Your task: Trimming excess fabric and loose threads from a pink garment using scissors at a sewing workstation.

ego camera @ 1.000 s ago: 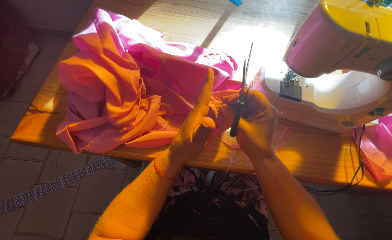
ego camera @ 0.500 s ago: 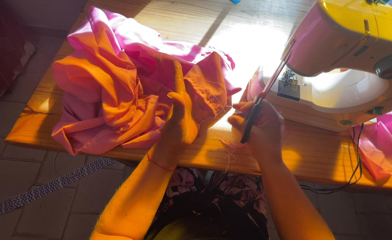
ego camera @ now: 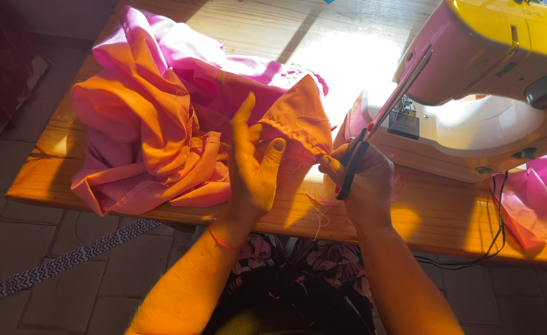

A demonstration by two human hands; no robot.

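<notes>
Sunlit wood of the bench (ego camera: 435, 217) carried everything. Pink fabric (ego camera: 162, 142) lay heaped beyond my left hand (ego camera: 252, 167), whose fingers stood spread against a gathered fold. It looked light, soft and slippery, best pinched at the stitched edge. My right hand (ego camera: 363, 180) was clenched around dark scissors (ego camera: 379, 124), blades pointing toward the sewing machine (ego camera: 484, 87). Tiled floor lay below.
</notes>
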